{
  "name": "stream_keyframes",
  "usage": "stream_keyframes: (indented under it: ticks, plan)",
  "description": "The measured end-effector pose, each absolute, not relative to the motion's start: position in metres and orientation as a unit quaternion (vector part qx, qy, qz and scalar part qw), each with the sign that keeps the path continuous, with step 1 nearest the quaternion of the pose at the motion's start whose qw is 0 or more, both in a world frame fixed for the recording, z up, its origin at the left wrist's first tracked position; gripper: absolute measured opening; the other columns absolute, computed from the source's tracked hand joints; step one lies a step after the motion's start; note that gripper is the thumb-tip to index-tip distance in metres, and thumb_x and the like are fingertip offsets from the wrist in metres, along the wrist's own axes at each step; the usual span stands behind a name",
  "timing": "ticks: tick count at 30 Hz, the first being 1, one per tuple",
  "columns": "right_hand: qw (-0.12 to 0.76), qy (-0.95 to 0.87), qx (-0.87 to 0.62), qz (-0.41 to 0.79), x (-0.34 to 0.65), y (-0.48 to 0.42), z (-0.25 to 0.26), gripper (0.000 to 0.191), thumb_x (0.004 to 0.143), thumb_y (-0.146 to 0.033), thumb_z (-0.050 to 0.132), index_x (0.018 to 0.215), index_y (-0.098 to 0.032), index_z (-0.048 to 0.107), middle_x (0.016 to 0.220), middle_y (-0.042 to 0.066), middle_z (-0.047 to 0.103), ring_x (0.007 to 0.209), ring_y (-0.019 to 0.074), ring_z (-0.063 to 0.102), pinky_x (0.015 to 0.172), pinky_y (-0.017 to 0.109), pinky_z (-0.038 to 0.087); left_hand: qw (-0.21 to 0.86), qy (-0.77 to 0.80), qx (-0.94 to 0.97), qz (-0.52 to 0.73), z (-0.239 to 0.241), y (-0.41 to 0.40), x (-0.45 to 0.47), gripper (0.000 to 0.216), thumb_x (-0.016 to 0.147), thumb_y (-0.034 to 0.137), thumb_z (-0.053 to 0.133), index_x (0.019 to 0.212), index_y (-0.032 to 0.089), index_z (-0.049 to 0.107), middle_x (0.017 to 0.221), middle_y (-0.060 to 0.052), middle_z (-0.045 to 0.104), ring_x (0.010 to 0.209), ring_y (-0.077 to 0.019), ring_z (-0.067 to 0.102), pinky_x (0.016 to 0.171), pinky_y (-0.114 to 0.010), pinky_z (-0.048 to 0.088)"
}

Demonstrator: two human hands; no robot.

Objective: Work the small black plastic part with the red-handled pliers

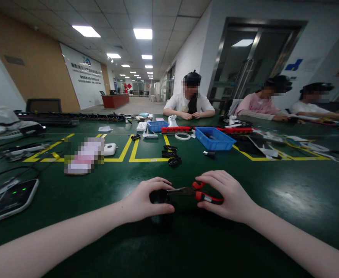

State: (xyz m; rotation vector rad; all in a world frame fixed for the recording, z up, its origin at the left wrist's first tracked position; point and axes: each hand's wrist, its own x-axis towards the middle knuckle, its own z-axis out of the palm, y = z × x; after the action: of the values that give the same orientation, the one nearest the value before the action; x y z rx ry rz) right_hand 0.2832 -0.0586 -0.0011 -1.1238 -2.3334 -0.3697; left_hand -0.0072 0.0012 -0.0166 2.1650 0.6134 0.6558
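My left hand (146, 199) is closed round a small black part (160, 197) on the green table (288, 200). My right hand (225, 195) grips the red handles of a pair of pliers (200, 193). The pliers' dark jaws point left and meet the black part between my two hands. Several more small black parts (171, 154) lie on the table just beyond my hands.
A blue bin (214, 139) and a smaller blue bin (157, 126) stand farther back, with a tape roll (182, 136) between them. A white-edged device (12, 199) with green lights lies at left. Three people sit across the table. Yellow lines mark the tabletop.
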Motion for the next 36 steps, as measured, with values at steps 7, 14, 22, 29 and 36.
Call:
stream_keyframes:
  ticks: [7, 14, 22, 29, 36]
  plan:
    - [0.272, -0.859, -0.406, -0.150, 0.2821, -0.0603, 0.0002, 0.043, 0.079, -0.043, 0.073, 0.114, -0.021, 0.063, 0.102, 0.010, 0.072, 0.091, 0.0263, 0.068, 0.080, 0.041, 0.053, 0.387, 0.241, 0.850, 0.263, -0.0151, -0.0027, -0.0074, 0.041, 0.080, 0.037, 0.078, 0.117, 0.021, 0.071, 0.130, -0.008, 0.063, 0.119, -0.0262, 0.060, 0.106, -0.041, 0.045]
    - [0.282, -0.860, -0.386, -0.182, 0.2810, -0.0614, 0.0012, 0.041, 0.080, -0.042, 0.073, 0.113, -0.020, 0.063, 0.100, 0.010, 0.073, 0.089, 0.0255, 0.068, 0.079, 0.041, 0.053, 0.394, 0.235, 0.850, 0.260, -0.0134, -0.0028, -0.0063, 0.040, 0.081, 0.035, 0.077, 0.117, 0.020, 0.070, 0.129, -0.009, 0.064, 0.118, -0.0262, 0.061, 0.106, -0.039, 0.045]
    - [0.282, -0.859, -0.385, -0.186, 0.2813, -0.0616, 0.0023, 0.042, 0.079, -0.041, 0.073, 0.115, -0.021, 0.063, 0.100, 0.010, 0.073, 0.091, 0.0264, 0.068, 0.081, 0.043, 0.053, 0.410, 0.230, 0.850, 0.238, -0.0118, -0.0004, -0.0072, 0.039, 0.082, 0.038, 0.075, 0.116, 0.020, 0.070, 0.125, -0.008, 0.065, 0.114, -0.0258, 0.062, 0.104, -0.039, 0.046]
    - [0.266, -0.864, -0.391, -0.172, 0.2828, -0.0596, 0.0006, 0.044, 0.079, -0.044, 0.072, 0.116, -0.022, 0.064, 0.103, 0.011, 0.073, 0.094, 0.0277, 0.068, 0.085, 0.046, 0.052, 0.397, 0.235, 0.848, 0.262, -0.0100, -0.0061, -0.0071, 0.037, 0.081, 0.034, 0.077, 0.116, 0.021, 0.071, 0.125, -0.008, 0.066, 0.115, -0.0258, 0.062, 0.105, -0.040, 0.045]
    - [0.265, -0.868, -0.382, -0.174, 0.2815, -0.0594, 0.0004, 0.044, 0.080, -0.043, 0.073, 0.116, -0.020, 0.062, 0.103, 0.011, 0.073, 0.094, 0.0273, 0.069, 0.089, 0.047, 0.051, 0.400, 0.238, 0.842, 0.273, -0.0118, -0.0044, -0.0066, 0.039, 0.080, 0.033, 0.078, 0.116, 0.021, 0.071, 0.127, -0.009, 0.064, 0.117, -0.0261, 0.061, 0.106, -0.040, 0.044]
